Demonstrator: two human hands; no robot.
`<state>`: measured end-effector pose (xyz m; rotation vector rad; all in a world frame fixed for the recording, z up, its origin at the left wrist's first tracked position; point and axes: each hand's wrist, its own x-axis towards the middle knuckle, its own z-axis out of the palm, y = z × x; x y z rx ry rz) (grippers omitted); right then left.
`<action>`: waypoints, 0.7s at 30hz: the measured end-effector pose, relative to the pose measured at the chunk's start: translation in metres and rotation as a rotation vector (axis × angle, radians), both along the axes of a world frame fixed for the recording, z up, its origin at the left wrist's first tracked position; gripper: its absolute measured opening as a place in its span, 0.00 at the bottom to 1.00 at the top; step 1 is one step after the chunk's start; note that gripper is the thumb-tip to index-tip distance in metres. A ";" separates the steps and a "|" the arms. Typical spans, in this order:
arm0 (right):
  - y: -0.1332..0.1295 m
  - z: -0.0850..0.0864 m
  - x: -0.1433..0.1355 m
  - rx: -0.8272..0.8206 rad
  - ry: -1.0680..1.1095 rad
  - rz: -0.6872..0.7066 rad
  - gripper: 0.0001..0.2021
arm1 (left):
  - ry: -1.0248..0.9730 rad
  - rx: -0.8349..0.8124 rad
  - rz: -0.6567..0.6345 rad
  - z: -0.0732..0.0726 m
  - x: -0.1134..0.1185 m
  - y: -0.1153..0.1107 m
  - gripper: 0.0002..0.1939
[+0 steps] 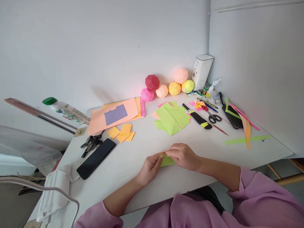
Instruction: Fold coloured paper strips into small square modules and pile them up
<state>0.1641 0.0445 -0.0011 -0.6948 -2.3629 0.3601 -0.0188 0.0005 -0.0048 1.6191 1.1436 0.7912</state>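
A small piece of green paper [167, 160] is held between my two hands, low over the front middle of the white table [140, 177]. My left hand [150, 166] pinches its left end between thumb and fingers. With fingertips closed along its top edge, my right hand [184, 155] covers the right part of the sheet. How the paper is folded under the fingers is hidden. Just beyond my hands lies a loose pile of green paper sheets [171, 118], with pink corners showing beneath.
Orange paper squares [124, 133], keys [91, 144] and a black phone [96, 158] lie to the left. At right are a cutter [198, 118], scissors [213, 118] and paper strips [249, 139]. Faceted paper balls [162, 91] line the wall beside a white router-like box [201, 72].
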 end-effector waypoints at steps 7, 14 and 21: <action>0.001 0.006 0.001 -0.348 0.101 0.031 0.09 | 0.134 0.100 -0.007 -0.008 -0.006 -0.002 0.22; 0.001 0.013 0.001 -0.569 0.170 0.007 0.07 | 0.022 -0.026 -0.008 0.003 -0.004 0.001 0.20; 0.002 0.014 0.003 -0.605 0.238 -0.105 0.06 | -0.165 -0.275 0.051 0.005 -0.002 0.003 0.16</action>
